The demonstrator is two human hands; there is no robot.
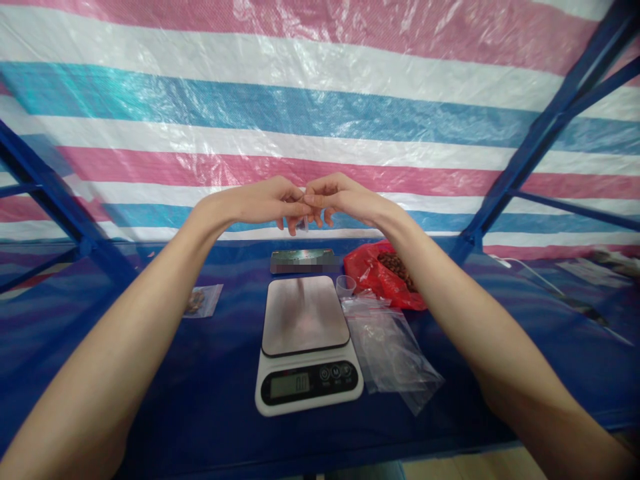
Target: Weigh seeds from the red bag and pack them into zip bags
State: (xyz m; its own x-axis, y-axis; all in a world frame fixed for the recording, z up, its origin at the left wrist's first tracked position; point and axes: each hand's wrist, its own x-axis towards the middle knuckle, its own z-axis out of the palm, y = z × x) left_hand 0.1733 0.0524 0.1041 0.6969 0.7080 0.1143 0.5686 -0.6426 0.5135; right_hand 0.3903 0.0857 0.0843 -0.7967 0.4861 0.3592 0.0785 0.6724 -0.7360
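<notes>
Raised in the middle of the view, beyond the kitchen scale [306, 317], my left hand [267, 200] and my right hand [340, 198] meet at the fingertips. Both are closed in a pinch. A small bit of something clear and shiny, like plastic, shows beneath the fingers; most of it is hidden, so its kind is unclear. The scale's steel plate is bare and its display reads 0.0. Clear zip bags [387, 347] lie flat to its right, with a small clear plastic cup [345, 286] behind them.
A red plastic bag [367, 267] of brown nuts or beans lies open at right. A filled zip bag [206, 300] is at left, partly behind my left forearm. A dark flat box [285, 261] sits behind the scale. Blue frame posts [540, 140] flank a striped sheet [310, 100].
</notes>
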